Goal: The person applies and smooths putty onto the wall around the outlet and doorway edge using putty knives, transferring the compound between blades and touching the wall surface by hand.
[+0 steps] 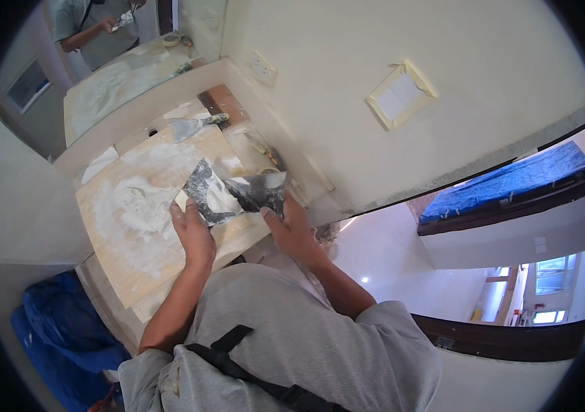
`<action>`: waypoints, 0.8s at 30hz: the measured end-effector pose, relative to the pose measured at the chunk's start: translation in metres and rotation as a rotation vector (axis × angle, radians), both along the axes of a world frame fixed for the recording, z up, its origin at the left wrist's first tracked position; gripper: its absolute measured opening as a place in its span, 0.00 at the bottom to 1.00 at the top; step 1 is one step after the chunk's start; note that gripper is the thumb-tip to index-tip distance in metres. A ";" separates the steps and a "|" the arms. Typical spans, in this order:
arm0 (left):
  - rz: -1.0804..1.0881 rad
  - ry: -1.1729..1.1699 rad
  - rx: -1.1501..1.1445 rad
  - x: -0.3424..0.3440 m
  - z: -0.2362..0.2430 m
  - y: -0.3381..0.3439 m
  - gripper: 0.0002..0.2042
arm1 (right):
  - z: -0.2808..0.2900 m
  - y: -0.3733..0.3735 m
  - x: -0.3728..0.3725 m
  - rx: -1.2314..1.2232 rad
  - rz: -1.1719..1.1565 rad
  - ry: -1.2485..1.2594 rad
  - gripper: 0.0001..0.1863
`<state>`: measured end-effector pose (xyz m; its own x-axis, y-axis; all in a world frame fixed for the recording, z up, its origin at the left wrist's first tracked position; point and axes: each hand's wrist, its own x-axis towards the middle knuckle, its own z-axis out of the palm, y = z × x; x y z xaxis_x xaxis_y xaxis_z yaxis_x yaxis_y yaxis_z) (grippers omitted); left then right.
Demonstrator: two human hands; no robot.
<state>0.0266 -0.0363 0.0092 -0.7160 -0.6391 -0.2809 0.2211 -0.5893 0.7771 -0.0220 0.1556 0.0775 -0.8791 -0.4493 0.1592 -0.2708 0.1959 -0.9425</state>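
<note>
My left hand [194, 233] grips a flat, grey-black scraper [201, 180] smeared with white paste [222, 199]. A small pale edge, perhaps its handle, shows by the thumb. In my right hand [288, 226] is a second dark, wide-bladed scraper [263, 187], thumb laid on its face. The two blades meet or overlap at the paste; which is on top I cannot tell for certain. Both are held above a wooden board [124, 278], which carries a spread of white powder and paste [142, 209] to the left of my left hand.
A putty knife [193, 128] lies at the board's far edge, near a brown block [223, 104]. A mirror [110, 82] rises behind. Masking tape frames a wall plate [402, 96]. Blue sheeting [65, 319] is heaped at lower left; a doorway [388, 268] opens at right.
</note>
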 end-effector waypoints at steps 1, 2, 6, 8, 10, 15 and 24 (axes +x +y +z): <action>0.032 -0.013 -0.027 -0.001 -0.004 0.001 0.17 | -0.001 -0.001 0.003 -0.004 0.005 0.000 0.23; 0.057 -0.025 -0.054 -0.002 -0.002 0.004 0.16 | -0.002 -0.001 0.008 0.110 0.035 0.123 0.23; 0.050 0.022 -0.046 -0.002 0.006 0.005 0.16 | 0.015 -0.005 0.016 0.385 0.169 0.263 0.26; 0.012 0.052 -0.056 -0.002 0.009 0.006 0.16 | 0.005 -0.007 0.014 0.430 0.171 0.323 0.27; 0.002 0.066 -0.056 0.000 0.015 0.009 0.15 | -0.008 -0.008 0.012 0.477 0.168 0.382 0.29; 0.003 0.072 -0.061 0.000 0.021 0.008 0.14 | -0.044 0.008 -0.002 0.624 0.087 0.419 0.26; -0.094 0.051 0.081 0.012 0.029 -0.010 0.16 | -0.059 0.072 -0.039 -0.537 -0.224 -0.774 0.20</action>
